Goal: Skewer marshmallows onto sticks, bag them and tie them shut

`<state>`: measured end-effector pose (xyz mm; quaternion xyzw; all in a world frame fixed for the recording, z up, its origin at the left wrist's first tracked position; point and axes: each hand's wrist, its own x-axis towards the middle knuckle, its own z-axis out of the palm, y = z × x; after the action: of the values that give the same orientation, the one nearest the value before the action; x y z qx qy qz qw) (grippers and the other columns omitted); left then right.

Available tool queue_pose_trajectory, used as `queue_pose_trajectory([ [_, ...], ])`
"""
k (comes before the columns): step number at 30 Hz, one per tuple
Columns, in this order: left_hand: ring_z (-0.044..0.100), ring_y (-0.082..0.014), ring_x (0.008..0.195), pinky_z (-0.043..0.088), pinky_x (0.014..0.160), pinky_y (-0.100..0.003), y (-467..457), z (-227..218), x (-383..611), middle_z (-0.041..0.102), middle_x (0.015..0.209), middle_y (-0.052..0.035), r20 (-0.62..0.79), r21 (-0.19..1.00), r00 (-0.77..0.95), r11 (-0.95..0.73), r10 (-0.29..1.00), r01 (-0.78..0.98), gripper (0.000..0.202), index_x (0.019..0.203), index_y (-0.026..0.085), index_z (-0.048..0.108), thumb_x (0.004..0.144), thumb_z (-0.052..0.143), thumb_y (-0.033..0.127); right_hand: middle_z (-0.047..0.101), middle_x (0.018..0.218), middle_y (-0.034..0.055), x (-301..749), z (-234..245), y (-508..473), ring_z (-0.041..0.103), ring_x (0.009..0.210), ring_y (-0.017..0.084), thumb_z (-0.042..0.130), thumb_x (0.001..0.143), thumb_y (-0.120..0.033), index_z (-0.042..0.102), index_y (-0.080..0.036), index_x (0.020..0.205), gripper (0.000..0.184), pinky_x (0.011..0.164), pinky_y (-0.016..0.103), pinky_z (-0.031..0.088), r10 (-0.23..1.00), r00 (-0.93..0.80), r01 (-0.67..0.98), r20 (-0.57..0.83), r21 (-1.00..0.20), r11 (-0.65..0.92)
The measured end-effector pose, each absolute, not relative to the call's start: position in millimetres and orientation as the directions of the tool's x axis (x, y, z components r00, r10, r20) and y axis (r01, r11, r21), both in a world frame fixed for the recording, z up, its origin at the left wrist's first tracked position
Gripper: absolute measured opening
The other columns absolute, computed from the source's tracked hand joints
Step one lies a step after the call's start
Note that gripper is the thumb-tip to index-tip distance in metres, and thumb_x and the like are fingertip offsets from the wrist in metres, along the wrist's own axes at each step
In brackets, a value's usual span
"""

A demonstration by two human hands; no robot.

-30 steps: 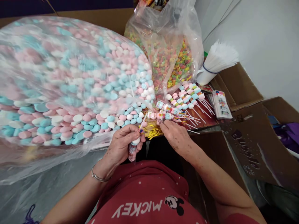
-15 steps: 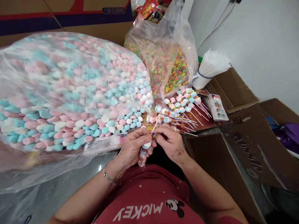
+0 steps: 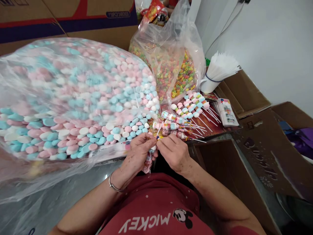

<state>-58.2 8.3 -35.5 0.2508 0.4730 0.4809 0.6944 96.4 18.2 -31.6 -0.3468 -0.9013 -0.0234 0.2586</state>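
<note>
My left hand (image 3: 140, 150) is closed around a wrapped marshmallow skewer (image 3: 147, 163), its bagged end hanging down toward my lap and its white stick pointing up and away. At the neck of the wrapper, my right hand (image 3: 174, 151) pinches with thumb and fingers, close against the left fingertips. A bit of twist tie (image 3: 158, 138) shows there, mostly hidden by the fingers. Just beyond my hands lie several wrapped skewers (image 3: 168, 125) with tied necks. Behind them is a pile of unwrapped skewers (image 3: 192, 105) of marshmallows and coloured rings.
A large clear bag of pink, blue and white marshmallows (image 3: 73, 140) spreads across the left. Farther back stands a bag of coloured rings (image 3: 178, 73). To the right are a white mug (image 3: 209, 85) of sticks, a stack of printed wrappers (image 3: 227, 112) and open cardboard boxes (image 3: 274, 147).
Both hands have shifted slightly left with the wrapped skewer. My right hand has rolled over, its knuckles now facing up more, at the wrapper's neck.
</note>
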Motion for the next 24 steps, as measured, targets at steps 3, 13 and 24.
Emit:
queue_pose_trajectory([
  [3, 0.049, -0.0095, 0.029, 0.033, 0.026, -0.014, 15, -35, -65, 0.059, 0.044, 0.0027, -0.448, 0.794, 0.223, 0.5, 0.866, -0.346, 0.028, 0.072, 0.016, 0.057, 0.065, 0.078, 0.033, 0.068, 0.101, 0.0093, 102, -31, 28, 0.058, 0.102, 0.02, 0.039, 0.1, -0.017, 0.067, -0.015, 0.096, 0.028, 0.089, 0.037, 0.05, 0.424, -0.747, 0.467, 0.512, -0.05, 0.883],
  [13, 0.054, -0.0098, 0.036, 0.041, 0.032, -0.015, 20, -53, -83, 0.069, 0.056, -0.0068, -0.429, 0.727, 0.796, 0.686, 0.427, 0.024, 0.015, 0.066, 0.011, 0.072, 0.06, 0.08, 0.023, 0.068, 0.09, 0.0035, 110, 5, 25, 0.057, 0.084, 0.014, 0.043, 0.1, -0.017, 0.065, -0.015, 0.088, 0.026, 0.082, 0.028, 0.047, 0.198, -0.961, 0.168, 0.193, -0.16, 0.973],
  [24, 0.056, -0.0131, 0.045, 0.042, 0.042, -0.02, 10, -26, -72, 0.061, 0.053, 0.0029, -0.429, 0.903, 0.587, 0.301, 0.687, 0.307, 0.005, 0.072, 0.017, 0.061, 0.067, 0.061, 0.015, 0.059, 0.079, 0.0077, 100, 8, -11, 0.053, 0.074, 0.02, 0.042, 0.092, -0.009, 0.059, -0.013, 0.088, 0.018, 0.064, 0.033, 0.041, 0.472, -0.865, 0.496, 0.17, 0.149, 0.856],
])
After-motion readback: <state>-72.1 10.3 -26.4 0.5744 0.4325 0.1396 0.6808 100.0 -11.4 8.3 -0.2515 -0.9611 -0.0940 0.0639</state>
